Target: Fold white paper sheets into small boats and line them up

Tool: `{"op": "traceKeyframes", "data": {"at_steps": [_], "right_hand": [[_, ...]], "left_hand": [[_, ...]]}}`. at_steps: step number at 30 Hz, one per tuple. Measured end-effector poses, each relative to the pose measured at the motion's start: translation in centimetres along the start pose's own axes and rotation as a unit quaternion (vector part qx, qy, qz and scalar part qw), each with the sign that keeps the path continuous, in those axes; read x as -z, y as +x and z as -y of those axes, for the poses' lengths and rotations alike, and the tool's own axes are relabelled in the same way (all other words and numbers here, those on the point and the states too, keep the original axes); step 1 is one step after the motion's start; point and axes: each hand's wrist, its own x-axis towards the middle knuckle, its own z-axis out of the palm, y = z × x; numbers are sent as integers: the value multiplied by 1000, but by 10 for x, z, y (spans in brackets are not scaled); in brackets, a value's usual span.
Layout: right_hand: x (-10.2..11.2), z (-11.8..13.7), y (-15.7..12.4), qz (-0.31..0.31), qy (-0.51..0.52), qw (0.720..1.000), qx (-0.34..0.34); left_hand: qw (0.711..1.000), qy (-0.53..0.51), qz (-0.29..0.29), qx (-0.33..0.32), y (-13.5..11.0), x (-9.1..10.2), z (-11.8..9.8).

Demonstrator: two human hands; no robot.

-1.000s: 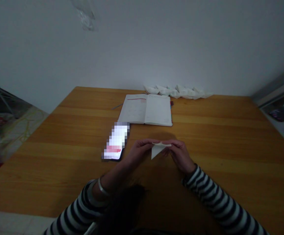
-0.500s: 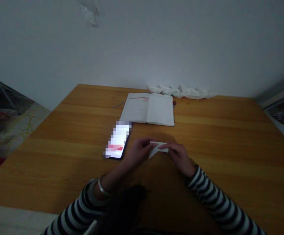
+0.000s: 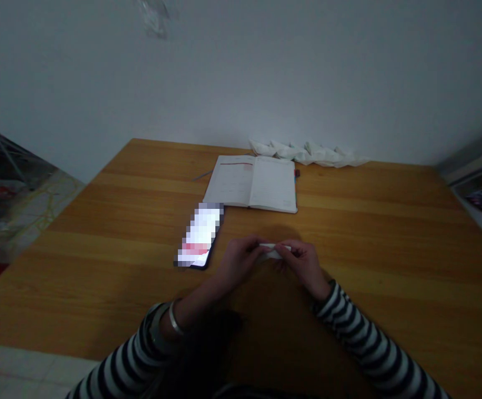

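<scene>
A small folded piece of white paper [image 3: 271,254] is held just above the near middle of the wooden table. My left hand [image 3: 241,256] pinches its left end between thumb and fingers. At its right end, my right hand [image 3: 304,262] is closed on the paper, with the thumb pressed along the upper edge. The fingers cover both ends of the paper, so its full shape is hidden. Left of my left hand lies a lit phone [image 3: 201,235], its screen blurred out.
Beyond my hands an open notebook [image 3: 272,185] lies on the wooden table [image 3: 390,238], touching or nearly touching the phone's top. A crumpled row of white paper or cloth [image 3: 311,153] runs along the table's back edge against the wall [image 3: 241,72].
My right thumb has come over onto the paper's edge, and its fingers have curled under. The paper, which showed a pointed flap hanging at the left, now appears as a narrow strip.
</scene>
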Motion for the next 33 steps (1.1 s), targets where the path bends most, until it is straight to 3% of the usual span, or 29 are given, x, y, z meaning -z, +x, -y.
{"op": "traceKeyframes", "data": {"at_steps": [7, 13, 21, 24, 28, 33], "right_hand": [[-9, -2, -7, -60, -41, 997, 28], [-13, -2, -9, -90, -53, 993, 50], [-14, 4, -4, -25, 30, 999, -13], [-13, 5, -3, -26, 49, 998, -11], [-10, 5, 0, -75, 42, 996, 4], [-8, 1, 3, -124, 59, 991, -2]], "left_hand": [[997, -50, -27, 57, 2, -5, -3], [996, -76, -31, 42, 1, -9, 0], [994, -64, -71, 44, 0, -7, 2], [990, -116, -52, 64, 2, -5, 2], [978, -196, -9, 70, 5, -4, -1], [990, -137, 21, 35, 3, -9, -6]]}}
